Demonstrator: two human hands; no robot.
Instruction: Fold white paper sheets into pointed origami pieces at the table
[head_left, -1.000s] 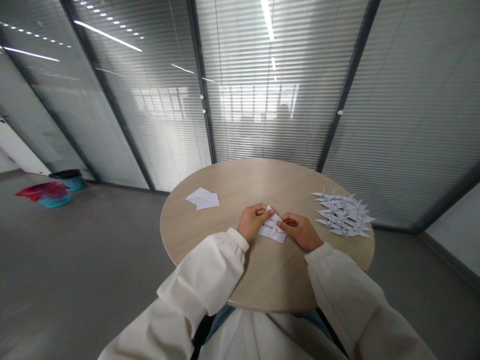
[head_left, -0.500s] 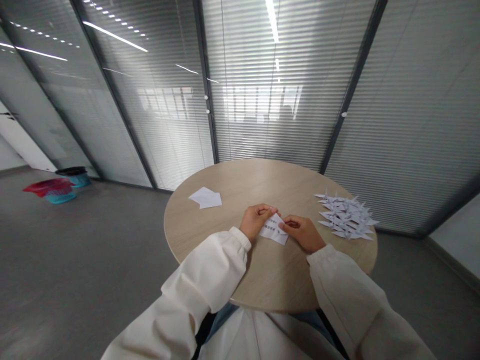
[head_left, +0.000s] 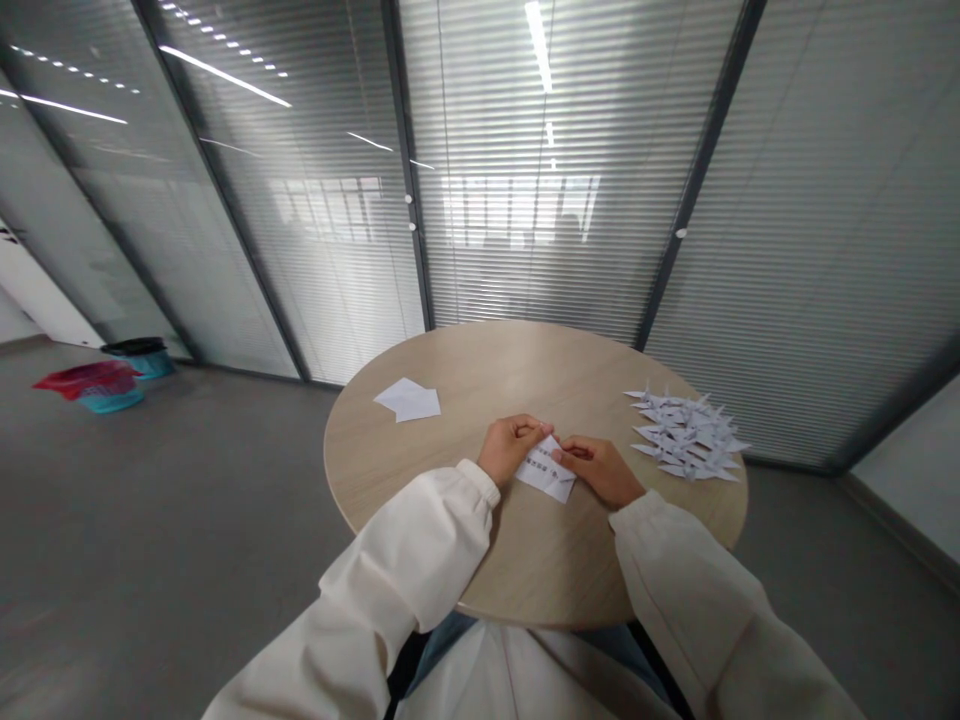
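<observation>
A small white sheet of paper (head_left: 544,472) with printed lines lies folded on the round wooden table (head_left: 525,550). My left hand (head_left: 508,446) pinches its upper left corner with curled fingers. My right hand (head_left: 598,468) presses on its right edge, fingers closed on the fold. Both arms wear cream sleeves.
A pile of several folded paper cranes (head_left: 686,435) lies at the table's right side. Two flat white sheets (head_left: 407,400) rest at the far left of the tabletop. Glass walls with blinds stand behind. A blue bin (head_left: 112,396) with a red bag sits on the floor far left.
Both hands stay on the paper with only slight finger shifts; the top corner that stuck up a second ago now lies lower under my fingers. The camera has moved slightly.
</observation>
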